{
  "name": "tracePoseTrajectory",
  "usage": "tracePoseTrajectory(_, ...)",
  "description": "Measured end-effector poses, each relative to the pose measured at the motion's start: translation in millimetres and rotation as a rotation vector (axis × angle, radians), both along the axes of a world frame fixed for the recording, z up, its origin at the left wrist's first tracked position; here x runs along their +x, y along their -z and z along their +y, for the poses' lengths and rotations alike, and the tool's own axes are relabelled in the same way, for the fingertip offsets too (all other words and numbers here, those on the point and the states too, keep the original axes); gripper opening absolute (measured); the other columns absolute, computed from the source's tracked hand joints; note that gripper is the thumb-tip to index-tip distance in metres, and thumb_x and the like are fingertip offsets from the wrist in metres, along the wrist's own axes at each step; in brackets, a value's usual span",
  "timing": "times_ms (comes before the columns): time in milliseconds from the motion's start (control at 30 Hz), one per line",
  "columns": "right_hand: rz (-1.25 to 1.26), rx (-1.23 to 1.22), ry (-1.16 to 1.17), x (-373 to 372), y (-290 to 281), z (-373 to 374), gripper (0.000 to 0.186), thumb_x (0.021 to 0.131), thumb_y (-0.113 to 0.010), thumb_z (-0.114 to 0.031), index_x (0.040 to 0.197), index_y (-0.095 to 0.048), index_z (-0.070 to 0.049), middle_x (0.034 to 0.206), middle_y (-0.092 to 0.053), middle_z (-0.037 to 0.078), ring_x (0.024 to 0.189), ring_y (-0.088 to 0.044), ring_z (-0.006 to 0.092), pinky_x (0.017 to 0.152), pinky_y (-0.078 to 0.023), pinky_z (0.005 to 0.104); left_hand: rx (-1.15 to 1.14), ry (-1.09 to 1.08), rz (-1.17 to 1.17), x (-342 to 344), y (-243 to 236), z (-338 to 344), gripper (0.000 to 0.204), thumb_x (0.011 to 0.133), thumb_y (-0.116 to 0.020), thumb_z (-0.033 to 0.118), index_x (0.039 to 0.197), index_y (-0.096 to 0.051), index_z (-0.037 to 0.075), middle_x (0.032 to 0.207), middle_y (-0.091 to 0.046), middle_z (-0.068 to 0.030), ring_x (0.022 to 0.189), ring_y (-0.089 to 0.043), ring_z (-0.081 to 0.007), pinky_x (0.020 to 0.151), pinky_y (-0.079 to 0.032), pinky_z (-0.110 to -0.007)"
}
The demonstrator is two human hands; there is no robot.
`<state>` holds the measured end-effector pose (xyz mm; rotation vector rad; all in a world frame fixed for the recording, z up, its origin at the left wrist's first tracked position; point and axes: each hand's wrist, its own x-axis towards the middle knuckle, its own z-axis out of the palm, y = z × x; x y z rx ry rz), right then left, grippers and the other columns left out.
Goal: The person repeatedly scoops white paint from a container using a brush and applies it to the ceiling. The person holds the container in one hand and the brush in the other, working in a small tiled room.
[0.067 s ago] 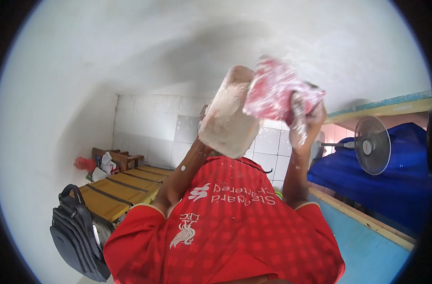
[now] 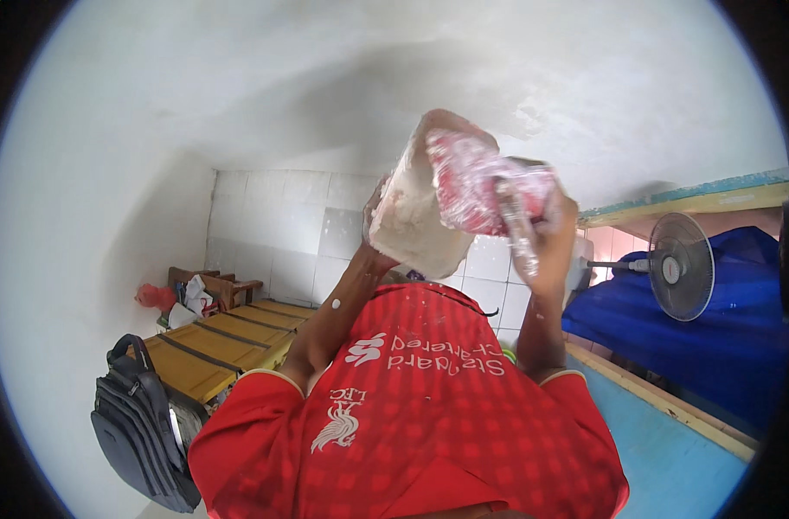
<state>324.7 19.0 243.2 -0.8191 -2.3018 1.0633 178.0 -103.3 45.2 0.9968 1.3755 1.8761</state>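
Note:
My left hand [image 2: 375, 253] holds up a shallow rectangular tub [image 2: 401, 208], whitish and caked with white paste, its open side tilted toward the right. Most of the left fingers are hidden behind the tub. My right hand [image 2: 546, 238] grips a flat, pink-red pad [image 2: 468, 186] smeared with white paste, which overlaps the tub's right part. Motion blurs the pad, so its exact kind cannot be made out. White paste coats the right thumb. Both hands are raised in front of the white wall [image 2: 325, 112].
On the right a fan [image 2: 678, 266] stands before a blue cloth [image 2: 740, 294], above a light-blue surface [image 2: 663, 450] with a wooden edge. A yellow-brown slatted bench [image 2: 230, 337] and a dark backpack [image 2: 139, 424] are at the left. White tiles [image 2: 282, 216] cover the lower wall.
My right hand has brought the pink-red pad left and slightly down, over the tub's opening. The tub has shifted only a little.

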Motion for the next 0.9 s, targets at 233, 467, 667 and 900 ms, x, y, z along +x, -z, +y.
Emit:
tracePoseTrajectory(233,-0.227,0.241,-0.056,-23,-1,17,0.043,0.091,-0.067,-0.019,0.128,-0.056,0.000,0.087,-0.067,0.021,0.080,-0.067,0.0386,0.073,-0.050,0.0460,0.309,0.195,-0.753,-27,43,43,0.066,0.098,-0.039,0.059,0.140,-0.047,0.009,0.134,-0.058,-0.0135,0.120,-0.059,-0.0264,0.105,-0.048,-0.046)
tracePoseTrajectory(467,-0.076,0.565,-0.113,-42,10,25,0.032,0.087,-0.068,-0.012,0.117,-0.062,-0.002,0.080,-0.066,0.022,0.074,-0.066,0.0416,0.065,-0.051,0.0427,0.779,0.527,-1.164,-9,-25,71,0.076,0.100,-0.027,0.067,0.149,-0.035,0.011,0.143,-0.048,-0.0143,0.129,-0.052,-0.0303,0.109,-0.044,-0.050)
tracePoseTrajectory(667,-0.214,0.301,-0.051,-58,-21,32,0.038,0.088,-0.066,-0.014,0.126,-0.061,-0.007,0.093,-0.068,0.022,0.085,-0.066,0.0413,0.077,-0.052,0.0476,0.424,-0.024,-0.261,-25,-45,72,0.079,0.101,-0.025,0.065,0.150,-0.029,0.003,0.142,-0.046,-0.0161,0.129,-0.052,-0.0266,0.107,-0.047,-0.045)
tracePoseTrajectory(900,-0.277,0.458,-0.084,-98,-6,46,0.041,0.085,-0.064,-0.008,0.126,-0.061,-0.009,0.097,-0.069,0.022,0.086,-0.066,0.0416,0.076,-0.051,0.0491,0.406,0.036,-0.576,-61,-23,93,0.089,0.099,-0.028,0.068,0.150,-0.020,-0.005,0.143,-0.045,-0.0195,0.129,-0.052,-0.0285,0.107,-0.046,-0.042)
